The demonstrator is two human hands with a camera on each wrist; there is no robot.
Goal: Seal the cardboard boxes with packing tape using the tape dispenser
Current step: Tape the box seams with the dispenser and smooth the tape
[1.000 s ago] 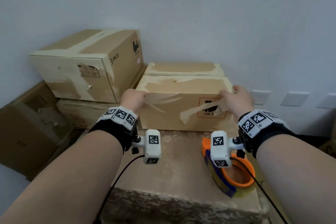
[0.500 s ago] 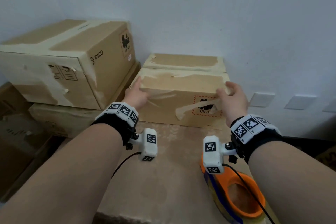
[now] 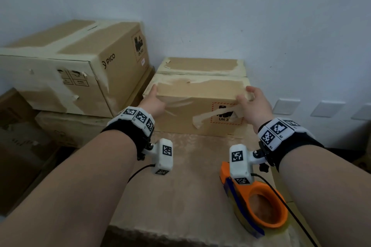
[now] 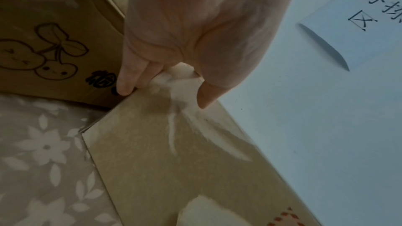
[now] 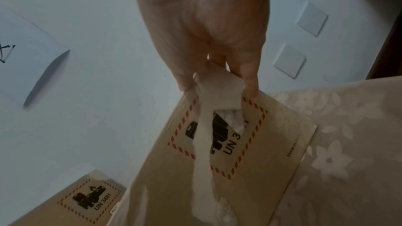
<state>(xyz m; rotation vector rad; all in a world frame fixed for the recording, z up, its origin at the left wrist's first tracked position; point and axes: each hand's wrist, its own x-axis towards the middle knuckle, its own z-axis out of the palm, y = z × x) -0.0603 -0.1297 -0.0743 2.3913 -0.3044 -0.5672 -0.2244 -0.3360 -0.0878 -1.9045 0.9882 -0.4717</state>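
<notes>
Cardboard box point(image 3: 197, 106) labelled "UN 3", left hand point(image 3: 153, 102) and right hand point(image 3: 253, 104) gripping its top corners

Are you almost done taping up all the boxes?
Partly. The big box already wears tape. Both hands, left hand and right hand, grip the small box's top corners. Its tape looks torn, and the tape dispenser lies unused, so sealing it remains.

White wall switch plates point(image 3: 286, 106) right of the fingers; handwritten paper sign point(image 4: 359, 15) on wall beyond them; floral tablecloth point(image 3: 180, 196) below.
</notes>
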